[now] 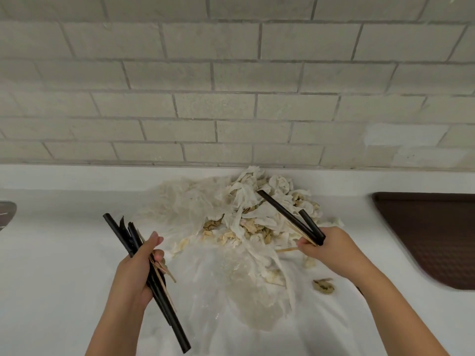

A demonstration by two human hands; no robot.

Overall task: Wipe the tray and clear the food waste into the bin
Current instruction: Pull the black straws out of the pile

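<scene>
A bundle of black straws and thin wooden sticks (164, 312) is gripped upright in the left hand (136, 268), fingers curled round it. Two black straws (280, 209) are pinched by the right hand (331, 246), which is stretched to the heap of food waste and crumpled tissue (257, 222) on the white surface (64, 253). The brown tray (431, 235) is seen at the right edge, apart from the heap.
</scene>
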